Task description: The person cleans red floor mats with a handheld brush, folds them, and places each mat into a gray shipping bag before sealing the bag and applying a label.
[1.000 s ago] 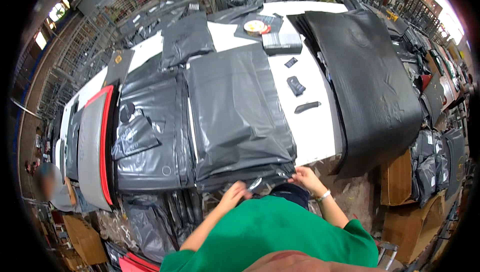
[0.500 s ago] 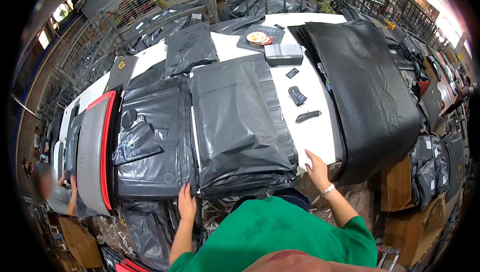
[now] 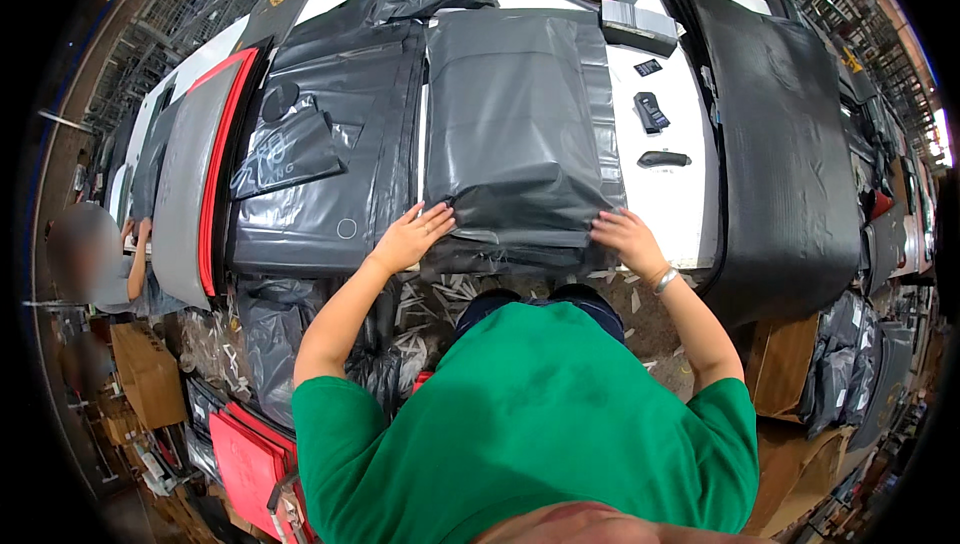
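Observation:
A filled black plastic bag [image 3: 515, 114] lies flat on the white table [image 3: 690, 209] in front of me. My left hand [image 3: 416, 234] rests at its near left edge, fingers stretched out. Across from it, my right hand [image 3: 630, 241] touches the near right edge, fingers extended and slightly blurred. Neither hand grips anything. Right of the bag lie a dark-handled cutter [image 3: 664, 159], a small black packet [image 3: 651, 112] and a small black card [image 3: 648, 68]. To the left is a pile of flat black plastic bags [image 3: 385, 174], with a folded white-printed black bag [image 3: 290, 152] on top.
A thick stack of black sheets [image 3: 785, 144] hangs over the table's right side. A box of cards [image 3: 638, 28] stands at the back. Grey and red mats [image 3: 195, 174] lie at left, near another person's hand [image 3: 140, 234]. Cardboard boxes [image 3: 785, 369] stand below right.
Both hands have come onto the near edges of the filled black bag, the left from beside the bag pile, the right from the bare white tabletop. The view has tilted downward.

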Demonstrator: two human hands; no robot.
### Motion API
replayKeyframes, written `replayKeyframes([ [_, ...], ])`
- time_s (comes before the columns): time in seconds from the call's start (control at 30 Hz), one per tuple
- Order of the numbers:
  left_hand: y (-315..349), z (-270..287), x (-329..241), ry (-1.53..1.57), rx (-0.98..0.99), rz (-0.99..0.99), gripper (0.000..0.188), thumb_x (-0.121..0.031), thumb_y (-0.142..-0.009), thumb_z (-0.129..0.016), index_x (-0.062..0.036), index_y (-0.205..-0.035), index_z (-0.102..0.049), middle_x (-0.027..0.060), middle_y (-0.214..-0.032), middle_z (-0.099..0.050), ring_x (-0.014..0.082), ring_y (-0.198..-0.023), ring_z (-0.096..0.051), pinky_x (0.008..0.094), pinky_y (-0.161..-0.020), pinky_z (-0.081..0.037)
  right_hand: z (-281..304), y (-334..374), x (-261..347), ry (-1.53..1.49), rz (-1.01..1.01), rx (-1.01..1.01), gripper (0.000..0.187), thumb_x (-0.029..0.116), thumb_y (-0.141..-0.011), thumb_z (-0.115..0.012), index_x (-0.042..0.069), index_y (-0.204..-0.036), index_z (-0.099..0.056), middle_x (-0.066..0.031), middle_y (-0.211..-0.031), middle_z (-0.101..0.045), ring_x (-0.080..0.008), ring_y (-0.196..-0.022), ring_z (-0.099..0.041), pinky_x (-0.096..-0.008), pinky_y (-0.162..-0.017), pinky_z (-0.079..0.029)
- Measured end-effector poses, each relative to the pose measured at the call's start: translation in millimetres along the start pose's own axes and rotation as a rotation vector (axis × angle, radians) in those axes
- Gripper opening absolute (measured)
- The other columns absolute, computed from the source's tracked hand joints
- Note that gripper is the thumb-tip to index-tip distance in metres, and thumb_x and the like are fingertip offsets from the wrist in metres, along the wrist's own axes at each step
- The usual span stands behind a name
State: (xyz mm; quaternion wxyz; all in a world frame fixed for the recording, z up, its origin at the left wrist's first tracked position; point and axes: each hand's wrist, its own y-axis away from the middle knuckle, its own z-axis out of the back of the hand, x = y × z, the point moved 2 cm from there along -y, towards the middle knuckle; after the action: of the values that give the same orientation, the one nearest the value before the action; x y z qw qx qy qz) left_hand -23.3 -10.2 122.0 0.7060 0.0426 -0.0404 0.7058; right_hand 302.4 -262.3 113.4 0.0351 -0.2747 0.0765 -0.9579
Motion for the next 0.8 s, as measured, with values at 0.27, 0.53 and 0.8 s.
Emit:
replayKeyframes([
  [0.27, -17, 6, 7, 1.062, -0.492, 1.048, 0.051, -0.035, -0.087, -0.050, 0.0086, -0.060, -0.053, 0.0109, -0.047, -0.044, 0.0122, -0.050, -0.040, 0.0359, -0.048, -0.035, -4, -55, -64, -0.908, -0.725, -0.949, 0.032, 0.022, -0.089, -0.049, -0.002, -0.068, -0.055, 0.0003, -0.062, -0.051, -0.0094, -0.058, -0.041, -0.0251, -0.056, -0.035],
  [0.53, 19, -74, -27, 0.923, -0.729, 1.307, 0.015, -0.014, -0.085, -0.054, -0.0006, -0.093, -0.055, 0.0102, -0.086, -0.059, 0.0188, -0.070, -0.053, 0.0300, -0.066, -0.044, -25, -36, -61, -0.078, -1.054, -0.412, 0.033, 0.031, -0.085, -0.050, 0.000, -0.090, -0.060, -0.0195, -0.084, -0.061, -0.0359, -0.079, -0.057, -0.0411, -0.071, -0.044],
  [0.8, -103, -16, -6, 0.843, -0.093, 1.306, 0.108, -0.053, -0.067, -0.065, -0.0038, -0.138, 0.000, 0.0284, -0.134, -0.030, 0.0405, -0.119, -0.039, 0.0417, -0.098, -0.032, -24, -80, 22, 0.172, -0.470, -0.495, 0.037, 0.021, -0.083, -0.054, 0.003, -0.114, -0.050, -0.0182, -0.115, -0.050, -0.0318, -0.109, -0.046, -0.0353, -0.091, -0.037],
])
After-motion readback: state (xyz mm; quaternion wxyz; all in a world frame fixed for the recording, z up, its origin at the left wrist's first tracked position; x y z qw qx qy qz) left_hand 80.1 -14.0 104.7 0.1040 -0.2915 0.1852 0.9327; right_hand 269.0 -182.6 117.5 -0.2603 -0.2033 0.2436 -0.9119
